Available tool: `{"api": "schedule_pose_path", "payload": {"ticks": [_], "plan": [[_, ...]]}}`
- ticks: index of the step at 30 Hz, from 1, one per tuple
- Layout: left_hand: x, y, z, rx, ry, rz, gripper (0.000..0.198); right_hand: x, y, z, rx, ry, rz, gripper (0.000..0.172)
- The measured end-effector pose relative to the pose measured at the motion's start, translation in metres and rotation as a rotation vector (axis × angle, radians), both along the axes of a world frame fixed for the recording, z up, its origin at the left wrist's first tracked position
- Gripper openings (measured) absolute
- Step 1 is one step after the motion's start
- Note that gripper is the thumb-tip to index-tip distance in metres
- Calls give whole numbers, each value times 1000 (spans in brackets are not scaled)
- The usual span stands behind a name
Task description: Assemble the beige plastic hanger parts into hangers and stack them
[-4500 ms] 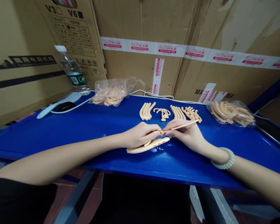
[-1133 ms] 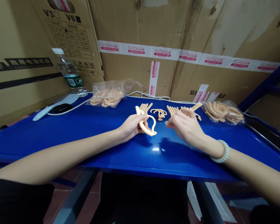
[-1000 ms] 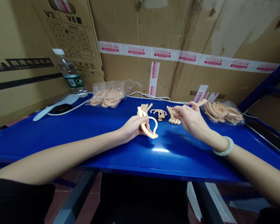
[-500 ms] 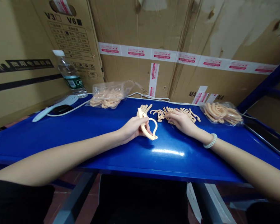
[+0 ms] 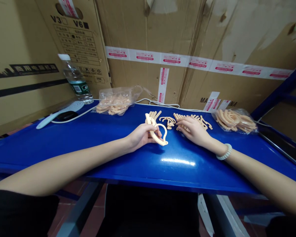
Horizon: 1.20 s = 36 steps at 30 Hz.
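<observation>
Head view: left hand (image 5: 141, 135), frame center, pinches curved beige piece (image 5: 155, 136), probably light, stiff; hold by thick edge (image 5: 160, 141). Right hand (image 5: 193, 131), center-right, over strips (image 5: 179, 116); can't tell grip.

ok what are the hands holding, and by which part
The left hand holds a looped cream piece by its middle, thumb across it. Whether the right hand, over more cream pieces, holds any cannot be told.

A water bottle (image 5: 78, 82) stands behind a pale brush (image 5: 68, 108), beside printed cardboard (image 5: 76, 49).
</observation>
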<state>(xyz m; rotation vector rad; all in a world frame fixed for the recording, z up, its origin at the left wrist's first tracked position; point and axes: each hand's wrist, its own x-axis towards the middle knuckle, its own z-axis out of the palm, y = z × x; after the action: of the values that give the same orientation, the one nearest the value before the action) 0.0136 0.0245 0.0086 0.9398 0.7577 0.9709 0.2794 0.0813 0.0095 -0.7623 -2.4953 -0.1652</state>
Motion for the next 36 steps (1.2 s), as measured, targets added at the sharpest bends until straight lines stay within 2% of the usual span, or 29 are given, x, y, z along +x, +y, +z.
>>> {"api": "schedule_pose_path", "payload": {"ticks": [1,5,8,11,14,18,21,24,26,28,30,33,36], "plan": [[0,-1,-1,26,9,-16,5,-3,-5,2,23,32,6,20],[2,-4,-8,188,108,-39,24,-18,-36,10,53,78,97,31],[1,-5,-9,371,163,0,35,-29,-59,15,29,52,179,34],[-2,-5,-8,502,239,44,37,-34,-71,18,-48,99,223,35],[-5,-3,-7,651,342,98,36,-34,-72,19,-266,233,225,42],[-5,-4,-8,864,479,165,28,-32,-69,20,-758,480,261,48],[-4,-6,-9,895,512,196,30,-33,-69,22,-941,604,265,44],[-6,-5,-10,882,525,224,35,-34,-70,22,-928,702,226,38],[-8,-3,-10,947,588,260,36,-33,-67,23,-870,749,166,33],[-11,-1,-11,1083,693,296,35,-31,-63,22,-817,783,87,33],[-13,1,-13,1251,797,332,34,-30,-60,22,-830,756,36,32],[-14,2,-17,1493,906,361,30,-30,-61,20,-953,592,49,36],[-14,2,-20,1666,991,385,27,-33,-68,17,-1049,462,96,40]]}}
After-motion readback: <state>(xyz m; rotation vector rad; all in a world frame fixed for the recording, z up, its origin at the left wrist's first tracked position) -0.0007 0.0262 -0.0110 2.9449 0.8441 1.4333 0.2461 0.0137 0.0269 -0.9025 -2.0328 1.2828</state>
